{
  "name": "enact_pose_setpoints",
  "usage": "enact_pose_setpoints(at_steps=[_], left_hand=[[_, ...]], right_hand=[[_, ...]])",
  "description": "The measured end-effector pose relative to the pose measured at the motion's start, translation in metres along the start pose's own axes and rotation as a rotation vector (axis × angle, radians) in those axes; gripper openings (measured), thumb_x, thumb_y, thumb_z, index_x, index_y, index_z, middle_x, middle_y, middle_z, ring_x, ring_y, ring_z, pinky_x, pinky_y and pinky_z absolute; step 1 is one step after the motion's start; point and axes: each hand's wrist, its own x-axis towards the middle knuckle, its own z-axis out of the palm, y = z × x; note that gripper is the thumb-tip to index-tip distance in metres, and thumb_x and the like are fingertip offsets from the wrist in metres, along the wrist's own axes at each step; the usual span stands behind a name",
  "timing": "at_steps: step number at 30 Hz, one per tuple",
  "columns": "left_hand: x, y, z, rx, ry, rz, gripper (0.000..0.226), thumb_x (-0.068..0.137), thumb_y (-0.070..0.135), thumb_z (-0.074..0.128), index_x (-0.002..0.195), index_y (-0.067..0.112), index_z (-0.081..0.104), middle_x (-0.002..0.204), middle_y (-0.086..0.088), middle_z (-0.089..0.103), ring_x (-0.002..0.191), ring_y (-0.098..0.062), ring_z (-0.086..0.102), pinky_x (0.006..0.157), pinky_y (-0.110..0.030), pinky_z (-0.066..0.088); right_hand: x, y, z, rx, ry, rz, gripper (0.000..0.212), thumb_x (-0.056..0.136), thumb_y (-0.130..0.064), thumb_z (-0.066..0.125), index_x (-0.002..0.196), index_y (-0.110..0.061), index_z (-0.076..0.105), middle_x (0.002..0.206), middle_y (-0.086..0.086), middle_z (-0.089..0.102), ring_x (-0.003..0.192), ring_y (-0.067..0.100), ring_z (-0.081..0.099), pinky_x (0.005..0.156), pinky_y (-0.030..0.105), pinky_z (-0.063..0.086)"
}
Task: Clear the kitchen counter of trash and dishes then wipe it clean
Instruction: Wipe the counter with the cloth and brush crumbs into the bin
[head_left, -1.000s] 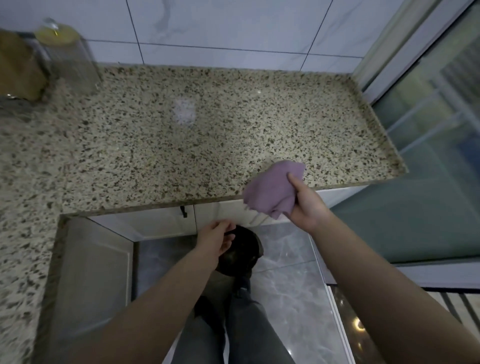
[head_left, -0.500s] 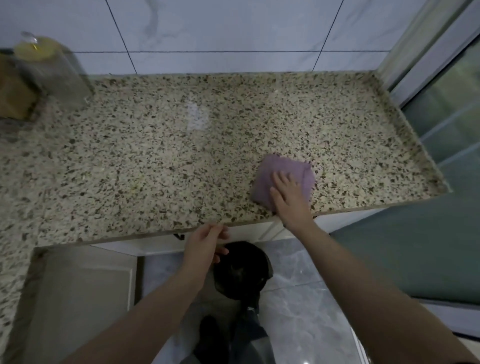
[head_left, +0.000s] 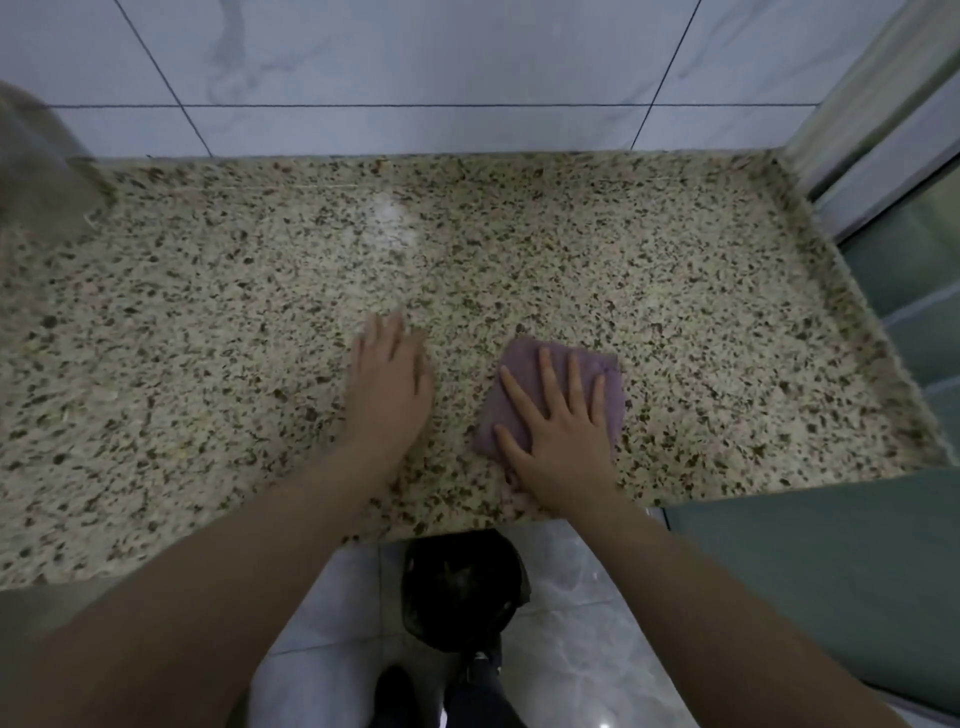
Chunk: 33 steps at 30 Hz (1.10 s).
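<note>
Far left: blurred clear jar (head_left: 36, 171) at the surface's (head_left: 208, 364) back edge. Left hand (head_left: 387, 387) flat on the bare speckled stone, fingers straight, holding nothing. Just to its right, right hand (head_left: 558, 436) splayed flat, pressing the purple cloth (head_left: 524, 358) near the front edge. Wiping step. Best done with even palm pressure, overlapping strokes, working outward to the right edge and into the back corners. Black bin (head_left: 462, 592) on the floor below.

1 head view looks steeply down from close above at the table (head_left: 519, 260), wall tiles (head_left: 415, 52) ahead.
</note>
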Motion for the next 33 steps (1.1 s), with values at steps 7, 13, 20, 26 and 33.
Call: enact_pose_setpoints(at_steps=[7, 13, 20, 26, 33], left_hand=[[0.054, -0.011, 0.019, 0.191, -0.004, -0.074, 0.057, 0.101, 0.038, 0.036, 0.154, 0.019, 0.026, 0.163, -0.006, 0.019, 0.151, -0.028, 0.011, 0.123, -0.046, 0.011], [0.054, -0.01, 0.018, 0.198, -0.025, -0.1, 0.057, 0.102, 0.039, 0.031, 0.156, 0.023, 0.022, 0.165, -0.001, 0.011, 0.153, -0.02, 0.002, 0.124, -0.042, 0.008], [0.058, -0.009, 0.016, 0.233, -0.052, -0.093, 0.06, 0.099, 0.039, 0.024, 0.156, 0.023, 0.02, 0.165, -0.001, 0.011, 0.153, -0.02, 0.003, 0.124, -0.043, 0.008], [0.059, -0.006, 0.014, 0.285, -0.095, -0.114, 0.061, 0.098, 0.039, 0.021, 0.157, 0.023, 0.017, 0.165, -0.001, 0.005, 0.153, -0.02, -0.003, 0.124, -0.044, 0.01], [0.058, -0.005, 0.015, 0.241, -0.083, -0.111, 0.061, 0.097, 0.038, 0.023, 0.155, 0.021, 0.022, 0.165, -0.001, 0.007, 0.153, -0.02, -0.002, 0.124, -0.043, 0.007]], right_hand=[[0.085, 0.057, -0.007, -0.025, -0.039, -0.068, 0.068, 0.095, -0.069, 0.02, 0.155, -0.043, -0.001, 0.166, 0.001, -0.01, 0.151, 0.029, -0.014, 0.121, 0.057, -0.001], [0.182, 0.095, -0.016, -0.044, -0.068, -0.054, 0.069, 0.093, -0.07, 0.018, 0.154, -0.046, -0.004, 0.165, -0.002, -0.013, 0.151, 0.029, -0.015, 0.121, 0.056, -0.001], [0.278, 0.109, -0.027, -0.008, -0.083, -0.02, 0.068, 0.092, -0.069, 0.016, 0.154, -0.046, 0.001, 0.166, -0.001, -0.007, 0.152, 0.031, -0.009, 0.121, 0.055, -0.003], [0.214, 0.106, -0.019, -0.016, -0.012, -0.118, 0.066, 0.096, -0.068, 0.02, 0.155, -0.043, 0.004, 0.166, 0.0, -0.004, 0.152, 0.031, -0.01, 0.122, 0.054, 0.0], [0.262, 0.202, -0.029, -0.037, 0.005, 0.099, 0.067, 0.093, -0.068, 0.021, 0.155, -0.043, 0.013, 0.166, 0.0, 0.006, 0.152, 0.032, 0.003, 0.121, 0.055, 0.003]])
